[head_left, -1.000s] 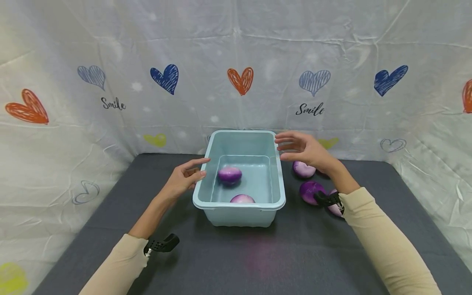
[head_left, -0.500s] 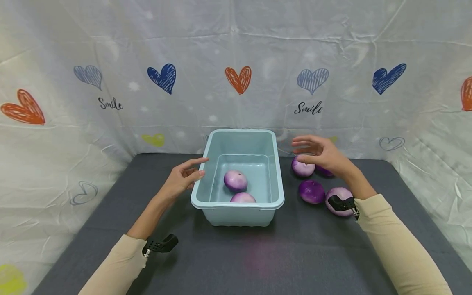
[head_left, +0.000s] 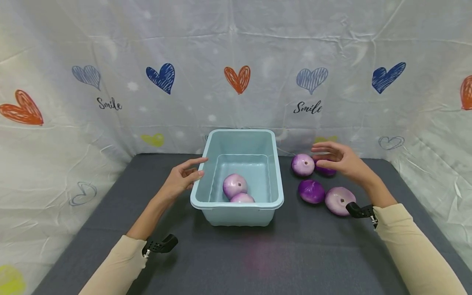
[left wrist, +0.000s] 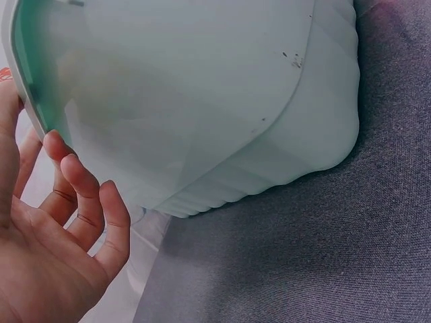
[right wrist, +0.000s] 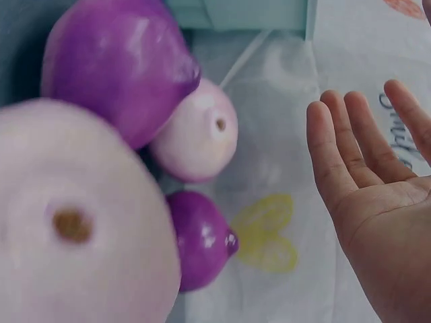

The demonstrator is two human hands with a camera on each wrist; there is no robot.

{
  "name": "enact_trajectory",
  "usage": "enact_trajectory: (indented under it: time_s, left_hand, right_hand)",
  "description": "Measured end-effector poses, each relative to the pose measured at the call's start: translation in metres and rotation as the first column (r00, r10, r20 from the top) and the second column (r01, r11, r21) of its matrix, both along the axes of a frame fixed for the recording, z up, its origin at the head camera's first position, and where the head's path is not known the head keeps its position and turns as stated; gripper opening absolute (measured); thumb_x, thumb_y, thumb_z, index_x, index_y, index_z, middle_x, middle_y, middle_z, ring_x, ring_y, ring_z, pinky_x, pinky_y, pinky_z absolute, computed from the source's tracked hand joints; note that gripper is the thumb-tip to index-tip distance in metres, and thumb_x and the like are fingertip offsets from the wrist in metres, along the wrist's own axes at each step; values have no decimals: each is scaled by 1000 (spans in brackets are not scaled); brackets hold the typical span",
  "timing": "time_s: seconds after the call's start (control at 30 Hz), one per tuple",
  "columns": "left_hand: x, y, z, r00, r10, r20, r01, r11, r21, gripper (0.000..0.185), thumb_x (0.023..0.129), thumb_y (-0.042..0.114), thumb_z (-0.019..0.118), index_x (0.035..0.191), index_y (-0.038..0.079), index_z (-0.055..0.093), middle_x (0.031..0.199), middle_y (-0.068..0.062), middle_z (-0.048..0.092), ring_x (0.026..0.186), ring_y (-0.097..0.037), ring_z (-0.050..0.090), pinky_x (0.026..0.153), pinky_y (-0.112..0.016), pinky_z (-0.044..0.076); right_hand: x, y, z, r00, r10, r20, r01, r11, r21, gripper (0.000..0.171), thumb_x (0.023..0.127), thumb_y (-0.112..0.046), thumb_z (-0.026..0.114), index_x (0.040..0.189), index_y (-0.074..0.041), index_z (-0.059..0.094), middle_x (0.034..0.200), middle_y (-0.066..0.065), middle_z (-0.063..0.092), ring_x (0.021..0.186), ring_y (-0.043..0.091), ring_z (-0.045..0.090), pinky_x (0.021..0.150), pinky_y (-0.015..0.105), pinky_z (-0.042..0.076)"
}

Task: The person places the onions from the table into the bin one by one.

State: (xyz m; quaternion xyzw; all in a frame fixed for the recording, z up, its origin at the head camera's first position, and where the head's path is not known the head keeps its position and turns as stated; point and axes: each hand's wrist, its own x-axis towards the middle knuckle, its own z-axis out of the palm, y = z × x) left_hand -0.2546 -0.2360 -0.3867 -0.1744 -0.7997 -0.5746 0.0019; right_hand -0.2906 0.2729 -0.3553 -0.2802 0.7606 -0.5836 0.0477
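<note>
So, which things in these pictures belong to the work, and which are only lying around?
Probably the work: light-blue tub; two onions inside; four onions beside it; left hand; right hand.

Probably just setting: heart-print curtain; dark table.

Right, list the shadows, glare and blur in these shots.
Head: dark shadow under the tub, faint pink glow on the table; left wrist: table shadowed alongside the tub; right wrist: nearest onion blurred, white glints on the lower purple onion.
</note>
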Motion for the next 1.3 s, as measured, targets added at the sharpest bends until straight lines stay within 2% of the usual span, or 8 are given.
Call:
enact_trajectory:
  time_s: [0.13,0.33,0.57,0.67,0.77,0.97,1.17,1.3]
  left_hand:
    - [1,0,0,1000,-2,3,2,1000,4,45,103,23,65,147,16,57,69,-12,40,67,-33,37,62,-33,38]
    - [2,0,1,1000,2,9,-2,1000,10,46,102,23,66,147,17,57,69,-7,41,66,-17,40,62,-32,38]
    - [1,0,1,1000,3,2,-3,1000,11,45,102,22,66,146,16,58,67,-6,40,66,-31,37,61,-33,38]
    - [1,0,0,1000,-1,-1,1,1000,8,45,103,21,65,147,16,57,67,-6,41,66,-27,39,62,-33,39]
    - [1,0,0,1000,-5,-6,5,1000,7,45,103,20,64,147,15,56,66,-5,42,65,-21,41,62,-33,39]
    - [2,0,2,1000,-14,-15,14,1000,8,45,103,18,64,147,13,55,66,-2,42,64,-31,37,60,-32,39]
    - [2,-1,2,1000,-6,-7,6,1000,9,45,103,19,64,147,13,56,67,-2,43,63,-25,38,61,-32,39]
    - [2,-1,1,1000,-10,1,10,1000,12,46,103,19,64,148,13,55,67,-2,41,63,-21,38,61,-32,39]
  right_hand:
    - [6,13,-4,999,-45,14,45,999,16,48,100,-5,67,144,3,50,138,11,58,129,35,52,96,29,48]
    - [15,30,-13,998,-62,7,62,998,22,45,99,0,65,143,2,53,136,11,60,125,35,56,91,33,51]
    - [27,48,-22,998,-58,1,58,997,44,48,100,-2,64,146,0,50,140,10,57,125,23,58,92,29,50]
    - [33,55,-27,997,-72,2,72,995,62,48,101,-4,65,147,-1,50,139,3,57,125,20,58,91,27,50]
    - [40,61,-33,995,-101,-8,101,990,98,50,100,-5,66,147,-1,49,140,2,55,125,18,57,91,26,50]
    - [50,69,-43,988,-151,-11,151,972,180,58,98,-8,70,151,-4,45,149,12,47,133,31,49,92,23,47]
    - [56,70,-52,995,-103,-16,104,972,211,70,95,-4,72,155,-1,35,154,26,33,137,51,32,97,21,43]
    - [59,68,-59,994,-105,-19,106,965,241,76,91,-6,77,154,0,35,154,28,31,137,53,31,96,19,42]
